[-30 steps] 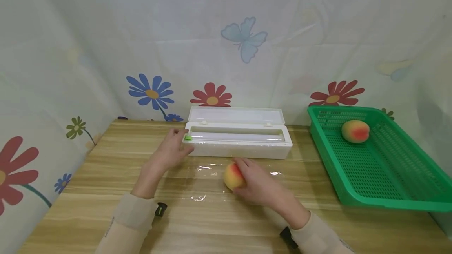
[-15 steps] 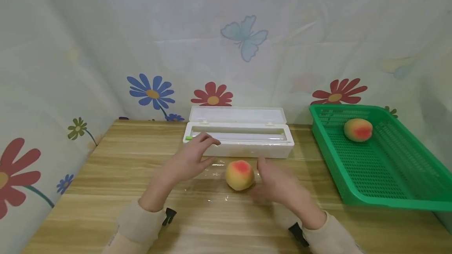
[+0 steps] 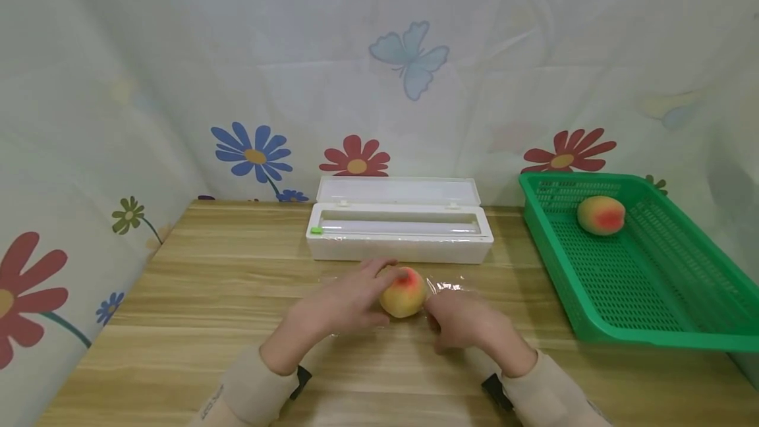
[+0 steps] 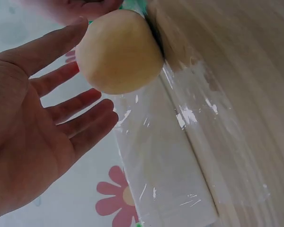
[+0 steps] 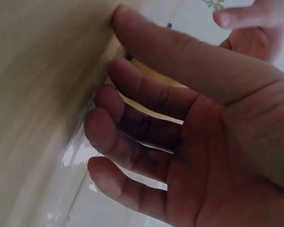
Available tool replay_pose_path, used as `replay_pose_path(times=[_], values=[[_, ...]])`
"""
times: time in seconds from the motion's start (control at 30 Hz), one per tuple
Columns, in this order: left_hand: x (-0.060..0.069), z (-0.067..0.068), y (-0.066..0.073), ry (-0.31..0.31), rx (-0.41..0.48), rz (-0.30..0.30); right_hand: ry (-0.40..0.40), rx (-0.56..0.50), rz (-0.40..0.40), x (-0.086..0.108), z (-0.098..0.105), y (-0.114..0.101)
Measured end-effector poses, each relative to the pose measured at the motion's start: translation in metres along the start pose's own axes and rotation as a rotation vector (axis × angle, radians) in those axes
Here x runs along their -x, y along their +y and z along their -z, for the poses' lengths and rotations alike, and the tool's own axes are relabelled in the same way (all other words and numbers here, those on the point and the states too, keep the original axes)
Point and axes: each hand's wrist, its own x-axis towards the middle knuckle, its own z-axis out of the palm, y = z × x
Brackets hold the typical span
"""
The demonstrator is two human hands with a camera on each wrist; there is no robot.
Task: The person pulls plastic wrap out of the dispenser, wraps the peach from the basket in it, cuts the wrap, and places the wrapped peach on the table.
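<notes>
Now my left hand (image 3: 346,298) spreads its fingers wide beside the peach (image 3: 404,296) on the clear wrap (image 3: 449,284), maybe so it won't roll, while my right hand (image 3: 465,321), loosely bent with thumb apart, is by the wrap across from it.

Head camera looks forward and down on the table (image 3: 178,308); wrist cameras closely face left hand (image 4: 35,127) and right hand (image 5: 199,127); head and left wrist views share the nearer peach (image 4: 122,52).

Left hand (image 4: 33,127) at 9 o'clock, splayed beside round yellowish fruit (image 4: 120,54) at 11; clear film (image 4: 213,104) at 3; white box (image 4: 163,170) at 5.
</notes>
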Motion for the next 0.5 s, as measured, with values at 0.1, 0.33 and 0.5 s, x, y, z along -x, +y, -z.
replay_pose_path(times=[0.1, 0.33, 0.5], values=[[-0.0007, -0.0036, 0.0001, -0.004, -0.021, -0.017, -0.010, 0.014, 0.010, -0.0023, -0.0026, 0.0022], [-0.0001, -0.0067, 0.0020, -0.002, -0.025, -0.003, -0.014, 0.040, 0.026, -0.0038, -0.0051, -0.0005], [-0.0001, -0.0060, 0.0052, 0.028, -0.022, -0.019, 0.042, 0.004, 0.068, -0.0042, 0.0004, 0.0011]])
